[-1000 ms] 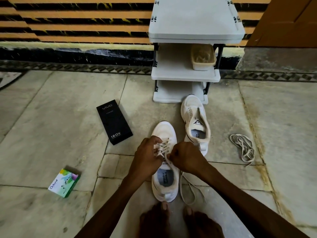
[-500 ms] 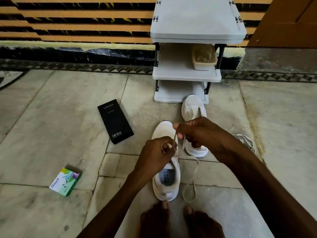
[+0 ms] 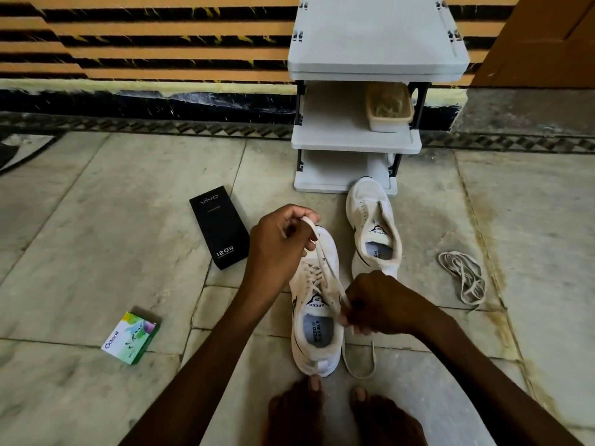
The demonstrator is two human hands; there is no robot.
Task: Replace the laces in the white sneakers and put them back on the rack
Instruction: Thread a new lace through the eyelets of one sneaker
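Observation:
A white sneaker (image 3: 317, 336) stands on the floor in front of my feet, partly laced with a cream lace (image 3: 325, 268). My left hand (image 3: 277, 246) pinches one stretch of that lace above the toe. My right hand (image 3: 376, 304) pinches the lace beside the tongue, and a loose loop trails on the floor to the right of the heel. The second white sneaker (image 3: 375, 233) sits unlaced behind it, toe against the white shoe rack (image 3: 354, 136). A bundle of old laces (image 3: 463, 275) lies to the right.
A black phone box (image 3: 220, 226) lies left of the sneakers, and a small green and white box (image 3: 130, 338) lies further left. A beige tub (image 3: 388, 107) sits on the rack's middle shelf. My bare feet (image 3: 341, 413) are at the bottom.
My left hand rose toward the toe, drawing the lace up. My right hand dropped from above the second sneaker to beside the tongue of the near one.

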